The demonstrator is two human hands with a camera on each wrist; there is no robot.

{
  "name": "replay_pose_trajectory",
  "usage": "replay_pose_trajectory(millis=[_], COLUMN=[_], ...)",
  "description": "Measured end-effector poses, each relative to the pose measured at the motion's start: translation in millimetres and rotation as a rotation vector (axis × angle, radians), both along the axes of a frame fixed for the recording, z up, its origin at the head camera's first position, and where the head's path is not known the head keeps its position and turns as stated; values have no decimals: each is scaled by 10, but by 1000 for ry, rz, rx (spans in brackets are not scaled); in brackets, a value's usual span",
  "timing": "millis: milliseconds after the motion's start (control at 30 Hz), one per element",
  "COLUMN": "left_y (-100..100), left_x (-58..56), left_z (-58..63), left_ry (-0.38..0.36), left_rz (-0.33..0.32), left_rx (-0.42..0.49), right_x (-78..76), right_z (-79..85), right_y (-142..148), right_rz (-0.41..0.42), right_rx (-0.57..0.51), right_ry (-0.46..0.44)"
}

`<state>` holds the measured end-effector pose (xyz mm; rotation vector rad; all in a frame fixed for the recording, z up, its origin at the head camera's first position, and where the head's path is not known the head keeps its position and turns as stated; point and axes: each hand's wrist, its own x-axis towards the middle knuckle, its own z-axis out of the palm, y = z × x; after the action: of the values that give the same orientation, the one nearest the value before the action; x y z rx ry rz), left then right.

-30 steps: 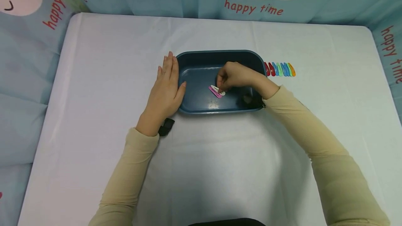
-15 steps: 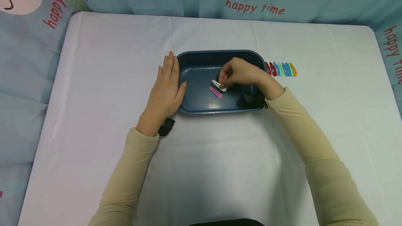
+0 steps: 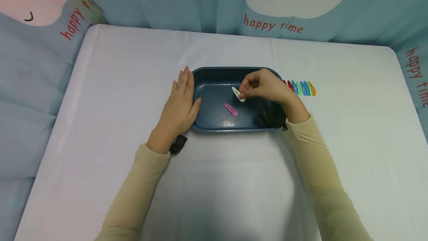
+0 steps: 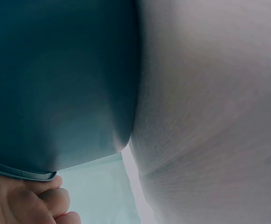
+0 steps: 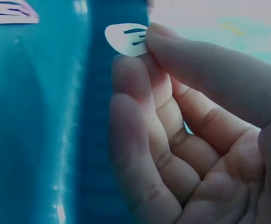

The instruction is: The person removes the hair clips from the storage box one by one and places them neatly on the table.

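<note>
Between thumb and fingertips my right hand (image 3: pixel 267 86) pinches a white snap hair clip (image 3: pixel 238 94) over the dark blue tray (image 3: pixel 214 130). In the right wrist view the clip's (image 5: pixel 126 39) rounded end sticks out past the thumb. A pink hair clip (image 3: pixel 231 109) lies on the tray floor, a little nearer the person. My left hand (image 3: pixel 178 105) rests with straight fingers along the tray's left end, its thumb at the rim. The left wrist view shows the tray's outer wall (image 4: pixel 60 93) with curved fingers (image 4: pixel 28 205) beside its rim.
Just right of the tray, a row of several hair clips (image 3: pixel 303 88) in red, blue, green and orange lies on the white tablecloth (image 3: pixel 214 181). The right hand and wrist partly cover the tray's right end. A pale blue printed curtain (image 3: pixel 174 3) borders the table.
My right hand has lifted the white hair clip away from the pink one, slightly up and right. The left hand stays at the tray's end. The head view has tilted upward.
</note>
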<state>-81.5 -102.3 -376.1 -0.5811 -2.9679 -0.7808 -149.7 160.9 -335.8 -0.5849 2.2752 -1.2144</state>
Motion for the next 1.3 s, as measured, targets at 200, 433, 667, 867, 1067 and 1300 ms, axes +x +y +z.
replay_pose_trajectory(millis=[200,433,667,867,1067,1300], left_y=[43,91,60,-9,-104,23], left_x=[50,71,47,-80,-165,-21], left_z=[-104,-248,-309,-282,-174,-230], left_ry=[2,0,-4,20,51,56], left_rz=[-5,-7,3,-5,6,5], left_rx=[1,7,2,0,-32,-14], right_x=[112,250,240,144,47,142], right_z=[-19,-49,-60,-14,-77,-157], right_y=[245,592,868,1095,1239,1538], right_rz=[-60,-170,-251,-375,-436,-441], right_rx=[-55,-98,-157,-205,-247,-169], right_ry=[4,32,70,61,74,93])
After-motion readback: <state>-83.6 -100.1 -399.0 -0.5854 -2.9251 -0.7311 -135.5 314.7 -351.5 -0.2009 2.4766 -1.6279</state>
